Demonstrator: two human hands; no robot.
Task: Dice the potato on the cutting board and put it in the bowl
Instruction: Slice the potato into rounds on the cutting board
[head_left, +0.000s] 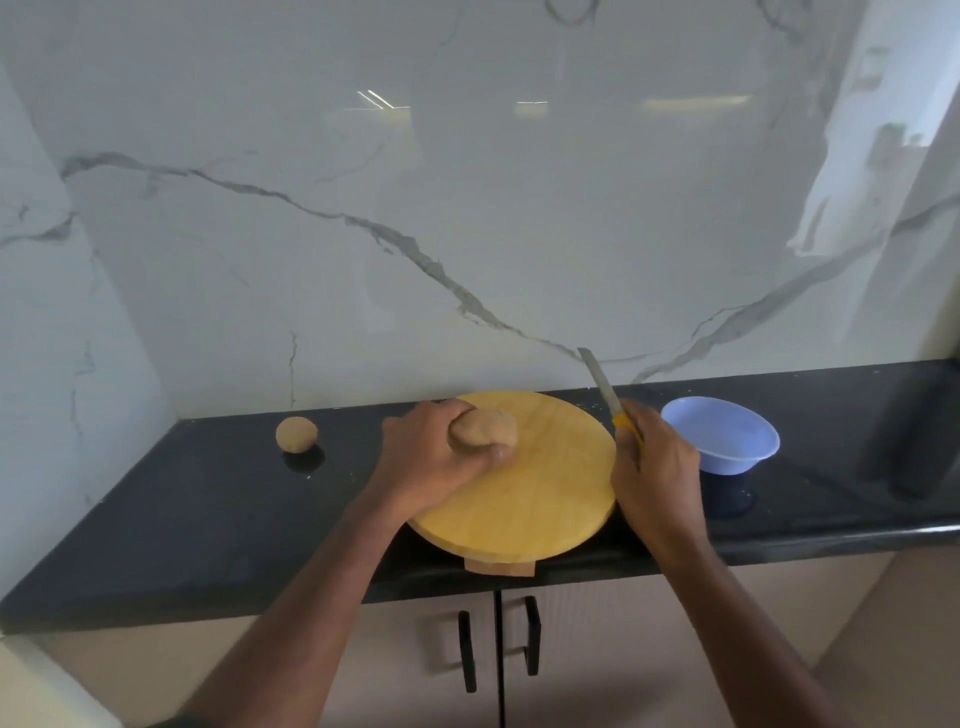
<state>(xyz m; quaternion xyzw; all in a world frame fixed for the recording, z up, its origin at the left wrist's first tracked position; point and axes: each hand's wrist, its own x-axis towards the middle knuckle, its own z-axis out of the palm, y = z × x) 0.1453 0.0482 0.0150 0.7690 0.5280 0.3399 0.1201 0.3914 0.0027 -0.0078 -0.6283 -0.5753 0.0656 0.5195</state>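
Wooden cutting board (530, 499) carries potato (488, 426), gripped by left hand (436, 457); right hand (654, 462) grips knife (605, 389). Potato likely firm, rounded, prone to rolling; hold sides.

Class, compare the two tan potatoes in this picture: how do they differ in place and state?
The tan potato on the round wooden cutting board sits at, gripped by the left hand; the tan potato on the black counter lies at, untouched. The board potato is near the knife in the right hand; the counter one is far left. Both are whole and unpeeled.
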